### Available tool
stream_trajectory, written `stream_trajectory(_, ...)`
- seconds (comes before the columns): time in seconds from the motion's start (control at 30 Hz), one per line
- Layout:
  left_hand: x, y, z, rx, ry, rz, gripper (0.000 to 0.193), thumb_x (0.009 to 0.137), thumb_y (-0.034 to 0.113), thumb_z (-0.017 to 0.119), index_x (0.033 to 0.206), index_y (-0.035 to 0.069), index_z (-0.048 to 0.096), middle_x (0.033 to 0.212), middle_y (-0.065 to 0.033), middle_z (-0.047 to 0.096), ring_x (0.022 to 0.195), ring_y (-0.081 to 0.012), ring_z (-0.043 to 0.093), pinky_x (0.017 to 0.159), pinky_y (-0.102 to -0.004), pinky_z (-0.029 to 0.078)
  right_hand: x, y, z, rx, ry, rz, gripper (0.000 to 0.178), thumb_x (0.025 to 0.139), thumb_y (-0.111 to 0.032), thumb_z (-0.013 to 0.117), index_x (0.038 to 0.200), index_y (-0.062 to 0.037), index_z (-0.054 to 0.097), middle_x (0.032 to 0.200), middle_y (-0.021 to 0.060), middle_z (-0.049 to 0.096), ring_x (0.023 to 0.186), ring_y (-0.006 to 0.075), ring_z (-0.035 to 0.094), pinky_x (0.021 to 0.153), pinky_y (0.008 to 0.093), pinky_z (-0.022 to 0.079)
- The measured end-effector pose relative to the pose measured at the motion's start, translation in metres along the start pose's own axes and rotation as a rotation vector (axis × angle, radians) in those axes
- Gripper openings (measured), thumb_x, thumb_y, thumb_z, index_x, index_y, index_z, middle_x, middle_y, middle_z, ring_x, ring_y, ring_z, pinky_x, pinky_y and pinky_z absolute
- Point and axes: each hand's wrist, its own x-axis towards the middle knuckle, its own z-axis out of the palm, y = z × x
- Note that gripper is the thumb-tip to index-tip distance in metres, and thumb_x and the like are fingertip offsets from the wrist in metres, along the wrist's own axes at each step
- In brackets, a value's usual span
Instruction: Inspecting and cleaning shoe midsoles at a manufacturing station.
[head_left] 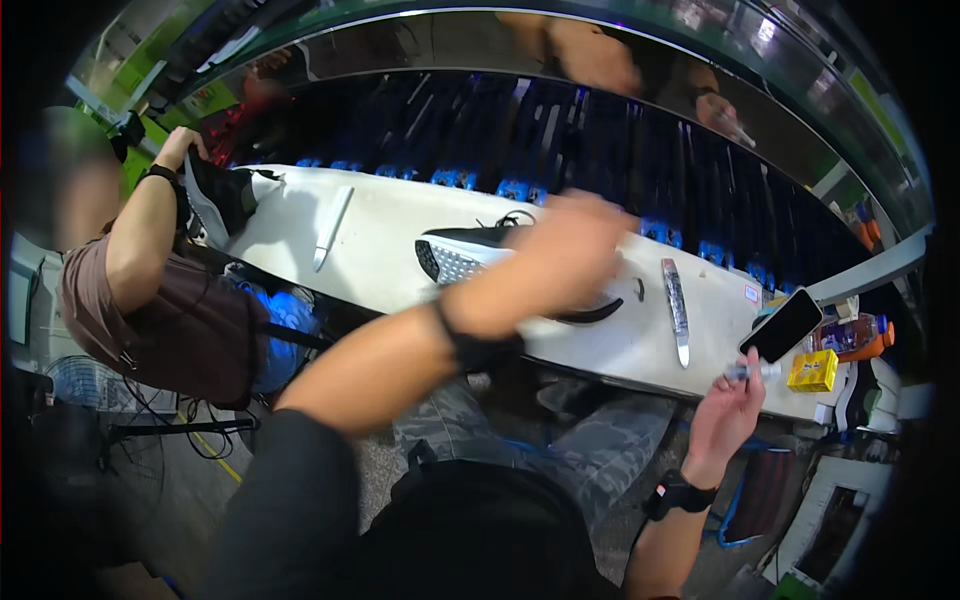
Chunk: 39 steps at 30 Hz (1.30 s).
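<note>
My left hand (575,258) is smeared by motion above a black-and-white sneaker (465,262), which lies on its side on the white bench (385,210). The hand covers much of the shoe's middle, and its fingers do not show clearly. Off to the right, my right hand (732,405) pinches a small pale object (742,371) with a clear or whitish look, too small to name. Just beyond that hand rests a dark-screened phone (783,328). A knife-like blade with a wrapped handle (677,310) lies between my two hands.
A co-worker (165,300) sits at left, one hand on a dark shoe (222,200). Near them lies a white flat tool (333,228). Beside the phone are a yellow box (813,371) and a bottle with an orange cap (870,337). Dark machinery (460,130) runs behind the bench.
</note>
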Motion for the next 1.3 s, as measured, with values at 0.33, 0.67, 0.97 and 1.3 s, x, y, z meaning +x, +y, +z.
stream_trajectory(0.33,-0.161,-0.071,0.012,0.074,0.255,-0.201,0.068,0.075,0.020,0.092,0.136,0.014,0.063,0.145,-0.0161,0.056,0.135,-0.0381,0.051,0.117,-0.0560,0.035,0.034,0.102,0.208,-0.246,-0.341,0.244,0.040,0.105,-0.015,0.057,0.143,-0.0039,0.054,0.115,0.0164,0.073,0.106,0.0247,0.069,0.098,0.0423,0.056)
stream_trajectory(0.67,-0.157,-0.117,0.021,0.250,0.353,0.199,0.065,0.066,0.009,0.088,0.123,0.029,0.064,0.150,-0.0140,0.054,0.140,-0.0358,0.051,0.122,-0.0617,0.032,0.016,0.135,0.215,0.314,-0.228,0.266,0.016,0.102,-0.009,0.057,0.118,-0.0065,0.057,0.093,0.0062,0.058,0.083,0.0193,0.056,0.083,0.0372,0.051)
stream_trajectory(0.97,-0.148,-0.032,0.053,0.227,0.468,-0.139,0.055,0.070,0.015,0.092,0.121,0.017,0.071,0.154,-0.0178,0.050,0.151,-0.0467,0.040,0.122,-0.0667,0.028,0.016,0.149,0.213,0.313,-0.347,0.273,0.058,0.109,-0.062,0.052,0.087,-0.0103,0.064,0.075,0.0034,0.055,0.070,0.0177,0.050,0.066,0.0346,0.040)
stream_trajectory(1.3,-0.158,-0.036,0.065,0.196,0.543,-0.168,0.047,0.067,0.013,0.093,0.108,0.016,0.069,0.148,-0.0184,0.050,0.149,-0.0496,0.040,0.118,-0.0750,0.025,-0.008,0.155,0.222,0.195,-0.466,0.231,0.041,0.111,-0.040,0.040,0.091,-0.0086,0.056,0.075,0.0065,0.054,0.066,0.0182,0.047,0.064,0.0364,0.042)
